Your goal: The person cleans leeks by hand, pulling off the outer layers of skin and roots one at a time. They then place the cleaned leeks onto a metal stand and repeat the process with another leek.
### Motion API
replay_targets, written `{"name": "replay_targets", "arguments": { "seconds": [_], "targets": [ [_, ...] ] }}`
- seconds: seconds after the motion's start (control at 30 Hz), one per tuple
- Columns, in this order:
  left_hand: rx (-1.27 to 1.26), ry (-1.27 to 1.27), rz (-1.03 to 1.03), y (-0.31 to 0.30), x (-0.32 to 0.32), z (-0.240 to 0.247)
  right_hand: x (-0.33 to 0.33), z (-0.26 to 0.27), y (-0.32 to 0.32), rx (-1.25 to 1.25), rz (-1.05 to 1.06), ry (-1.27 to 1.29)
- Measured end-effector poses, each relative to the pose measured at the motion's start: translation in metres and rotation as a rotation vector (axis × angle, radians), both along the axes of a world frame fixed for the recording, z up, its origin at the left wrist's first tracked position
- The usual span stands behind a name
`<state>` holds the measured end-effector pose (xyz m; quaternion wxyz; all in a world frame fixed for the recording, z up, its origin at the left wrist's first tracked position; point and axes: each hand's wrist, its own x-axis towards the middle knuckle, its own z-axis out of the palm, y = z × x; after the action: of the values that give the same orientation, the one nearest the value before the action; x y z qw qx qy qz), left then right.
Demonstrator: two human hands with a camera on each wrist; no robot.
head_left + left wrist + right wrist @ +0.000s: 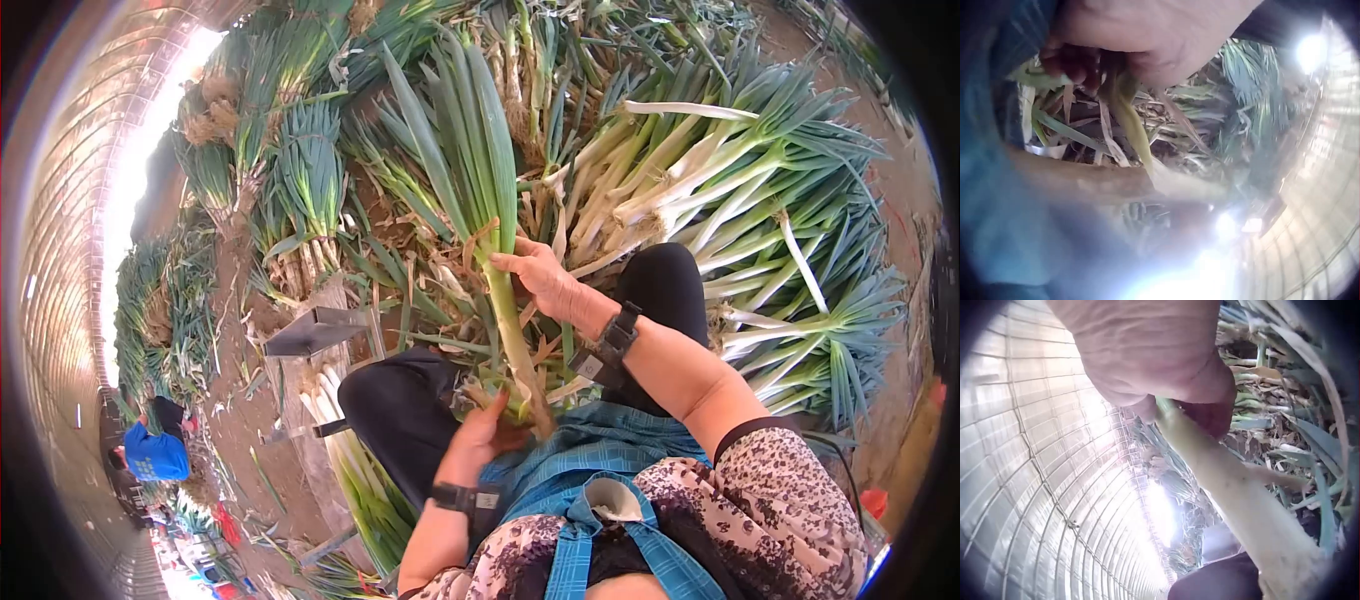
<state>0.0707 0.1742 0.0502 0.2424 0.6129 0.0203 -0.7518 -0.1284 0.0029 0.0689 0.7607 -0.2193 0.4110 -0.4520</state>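
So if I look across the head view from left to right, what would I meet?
Curved, ribbed wall → person in a blue top → grey metal piece → left hand → right hand → big pile of white-stemmed, green-leaved stalks.

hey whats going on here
A seated person in a blue checked apron is handling one long, green-leaved, pale-stalked onion plant. The right hand grips its stalk below the leaves; the left hand pinches a yellowish-green leaf strip near the lower end. A heap of white-stalked, green-leaved plants lies to the right, with other green bundles to the left.
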Motion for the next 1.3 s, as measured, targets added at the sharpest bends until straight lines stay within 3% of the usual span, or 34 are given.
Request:
{"name": "replay_targets", "arguments": {
  "seconds": [0.07, 0.13, 0.2, 0.27, 0.33, 0.4, 0.43, 0.47, 0.5, 0.53, 0.6, 0.63, 0.7, 0.73, 0.77, 0.8, 0.87, 0.93, 0.97, 1.0, 1.07, 1.1, 1.13, 1.17, 1.2, 1.23, 1.27, 1.3],
  "targets": [
    [-0.328, -0.551, -0.905, -0.048, -0.013, 0.081, -0.002, 0.001, 0.002, -0.016, -0.02, -0.023],
    [-0.713, -1.178, -0.842, -0.083, -0.004, 0.095, -0.006, 0.002, 0.004, -0.048, 0.025, -0.033],
    [-1.314, -1.347, -0.532, -0.118, -0.015, 0.1, -0.002, 0.001, 0.007, -0.159, 0.008, -0.009],
    [-1.36, -1.285, -0.554, -0.147, -0.027, 0.086, 0.001, 0.004, 0.008, -0.278, -0.016, -0.007],
    [-1.33, -1.16, -0.561, -0.162, -0.037, 0.074, -0.009, 0.021, 0.015, -0.21, 0.083, -0.019],
    [-1.28, -1.1, -0.573, -0.178, -0.041, 0.064, -0.002, 0.004, 0.011, -0.489, 0.042, 0.214],
    [-1.237, -0.655, -0.331, -0.177, -0.053, 0.07, -0.003, -0.009, 0.009, -0.659, 0.01, 0.335],
    [-1.224, -0.454, -0.254, -0.173, -0.066, 0.075, -0.003, -0.021, 0.006, -0.775, -0.025, 0.399],
    [-1.125, -0.226, -0.239, -0.176, -0.062, 0.065, -0.017, 0.012, 0.017, -0.596, 0.081, 0.237],
    [-1.063, -0.115, -0.081, -0.178, -0.06, 0.041, -0.027, 0.029, 0.023, -0.494, 0.19, 0.238],
    [-1.586, -1.098, -1.062, -0.168, -0.031, 0.046, -0.031, 0.022, 0.02, -0.738, 0.166, 0.358],
    [-1.616, -1.076, -1.059, -0.171, -0.032, 0.039, -0.04, 0.019, 0.02, -0.741, 0.148, 0.385],
    [-1.152, -0.646, -0.667, -0.177, -0.034, 0.033, -0.068, 0.015, 0.016, -0.745, 0.14, 0.871],
    [-1.161, -0.629, -0.662, -0.169, -0.045, 0.049, -0.086, 0.02, 0.018, -0.738, -0.079, 0.884],
    [-1.115, -0.5, -0.556, -0.155, -0.064, 0.081, -0.114, 0.074, 0.038, -0.455, -0.043, 0.671],
    [-1.062, -0.377, -0.456, -0.146, -0.073, 0.101, -0.126, 0.077, 0.041, -0.391, -0.069, 0.585],
    [-1.097, -0.385, -0.403, -0.149, -0.075, 0.097, -0.118, 0.086, 0.043, -0.435, 0.299, 0.797],
    [-1.197, -0.446, -0.579, -0.156, -0.076, 0.096, -0.068, 0.052, 0.061, -0.457, 0.307, 0.639],
    [-1.378, -0.765, -0.699, -0.162, -0.076, 0.088, -0.045, 0.038, 0.07, -0.469, 0.233, 0.609],
    [-1.379, -0.763, -0.693, -0.162, -0.074, 0.097, -0.026, 0.034, 0.08, -0.478, 0.162, 0.571],
    [-1.584, -1.172, -1.044, -0.159, -0.076, 0.122, -0.011, 0.055, 0.094, -0.377, 0.081, 0.479],
    [-1.621, -1.285, -1.038, -0.171, -0.069, 0.124, -0.002, 0.052, 0.092, -0.378, -0.046, 0.421],
    [-1.695, -1.396, -0.98, -0.194, -0.061, 0.123, 0.01, 0.05, 0.093, -0.365, -0.157, 0.355],
    [-1.974, -1.066, -0.693, -0.223, -0.047, 0.12, 0.012, 0.043, 0.086, -0.331, -0.109, 0.536],
    [-2.012, -1.189, -0.466, -0.249, -0.038, 0.131, 0.01, 0.051, 0.088, -0.451, -0.148, 0.588],
    [-1.537, -0.72, -0.414, -0.242, -0.026, 0.184, 0.013, 0.039, 0.08, -0.366, -0.059, 0.634],
    [-1.351, -0.122, -0.044, -0.277, -0.002, 0.195, 0.016, 0.022, 0.072, -0.284, -0.037, 0.587],
    [-1.325, -0.018, 0.394, -0.289, 0.008, 0.217, 0.015, 0.013, 0.068, -0.194, -0.039, 0.443]
  ]
}}
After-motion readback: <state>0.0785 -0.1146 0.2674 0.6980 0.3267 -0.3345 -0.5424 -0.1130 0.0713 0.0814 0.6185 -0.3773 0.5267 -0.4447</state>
